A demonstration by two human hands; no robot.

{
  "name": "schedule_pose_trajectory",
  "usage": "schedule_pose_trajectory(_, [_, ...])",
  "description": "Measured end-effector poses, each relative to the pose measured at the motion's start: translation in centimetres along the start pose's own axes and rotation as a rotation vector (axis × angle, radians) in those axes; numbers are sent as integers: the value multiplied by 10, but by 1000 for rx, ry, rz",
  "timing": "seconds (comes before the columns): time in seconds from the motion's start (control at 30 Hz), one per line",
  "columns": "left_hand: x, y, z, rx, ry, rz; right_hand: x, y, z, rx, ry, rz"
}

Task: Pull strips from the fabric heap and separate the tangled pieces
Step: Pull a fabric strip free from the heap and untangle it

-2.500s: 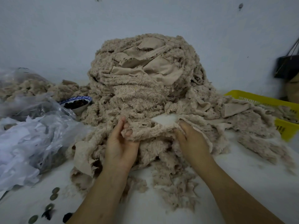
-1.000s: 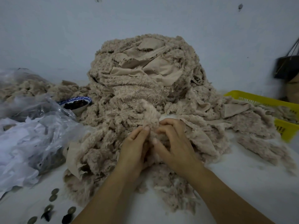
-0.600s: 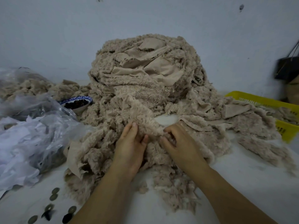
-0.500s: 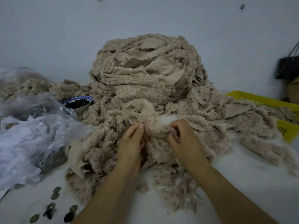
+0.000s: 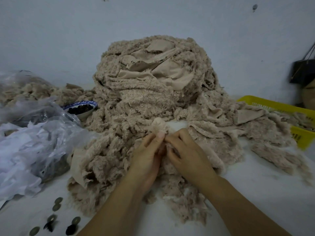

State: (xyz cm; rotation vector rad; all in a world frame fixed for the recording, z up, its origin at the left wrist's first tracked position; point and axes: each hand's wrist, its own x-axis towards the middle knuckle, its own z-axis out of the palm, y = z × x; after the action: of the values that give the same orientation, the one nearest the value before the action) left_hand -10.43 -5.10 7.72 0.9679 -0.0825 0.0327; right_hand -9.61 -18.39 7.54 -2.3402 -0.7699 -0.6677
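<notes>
I see the left hand (image 5: pixel 146 159) and right hand (image 5: pixel 187 157) meeting at the front of the tan fabric heap (image 5: pixel 150 92) on the white surface (image 5: pixel 264 184). The curled fingers (image 5: pixel 158 137) of both pinch one fluffy strip (image 5: pixel 159 126).

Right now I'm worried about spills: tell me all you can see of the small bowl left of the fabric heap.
The bowl is small, round and white, ceramic by its look, with a blue patterned rim. It stands upright, holding dark glossy bits I cannot identify. The clear plastic bag covers its near left side; the fabric heap lies against its right.
</notes>
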Motion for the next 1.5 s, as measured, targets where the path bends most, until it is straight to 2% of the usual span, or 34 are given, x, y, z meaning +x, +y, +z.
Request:
schedule_pose_trajectory(0.17, [5, -1, -9, -105, 166, -94, -1, -4, 1, 55, -112, -80])
schedule_pose_trajectory(0.3, [5, 4, -12, -171, 150, -77, -2, -1, -2, 167, 25, 74])
schedule_pose_trajectory(0.4, [1, 3, -5, -134, 128, -89, -2, 0, -5, 218, 149, 153])
schedule_pose_trajectory(0.47, [-3, 1, 0, -54, 108, -80, -1, -2, -4, 182, 133, 155])
schedule_pose_trajectory(0.57, [-6, -5, 2, 258, 158, -14, 1, 0, 1, 121, 159, 137])
schedule_pose_trajectory(0.63, [-7, -8, 0, 460, 169, 56, 1, 7, 0, 252, 178, 265])
schedule_pose_trajectory(0.7, [-6, -11, -2, 502, 158, 99, 1, 12, -3, 437, 165, 424])
schedule_pose_trajectory(0.77, [-4, -9, 0, 455, 166, 72, 0, 15, -4, 570, 179, 542])
schedule_pose_trajectory(0.83, [-4, -6, -1, 312, 121, -6, 0, 17, -6, 584, 171, 572])
schedule_pose_trajectory(0.93, [-4, 0, -1, 57, 2, -120, 0, 12, -6, 504, 144, 392])
schedule_pose_trajectory(1.0, [-3, 1, -1, -22, -9, -151, 0, 6, -6, 418, 112, 253])
schedule_pose_trajectory(1.1, [-1, 2, 1, -36, 47, -161, 0, -2, -1, 288, 17, 103])
schedule_pose_trajectory(1.2, [3, 4, -3, -135, 231, -151, -1, -2, 2, 202, -32, 58])
schedule_pose_trajectory(1.27, [4, 9, -7, -257, 326, -155, -2, 0, 0, 248, -14, 92])
schedule_pose_trajectory(1.33, [4, 12, -10, -341, 353, -166, -1, 4, 0, 306, 10, 168])
schedule_pose_trajectory(1.4, [2, 12, -10, -366, 303, -173, -2, 10, 0, 353, 24, 279])
schedule_pose_trajectory(1.5, [-1, 11, -5, -253, 195, -152, -5, 17, -2, 429, 80, 368])
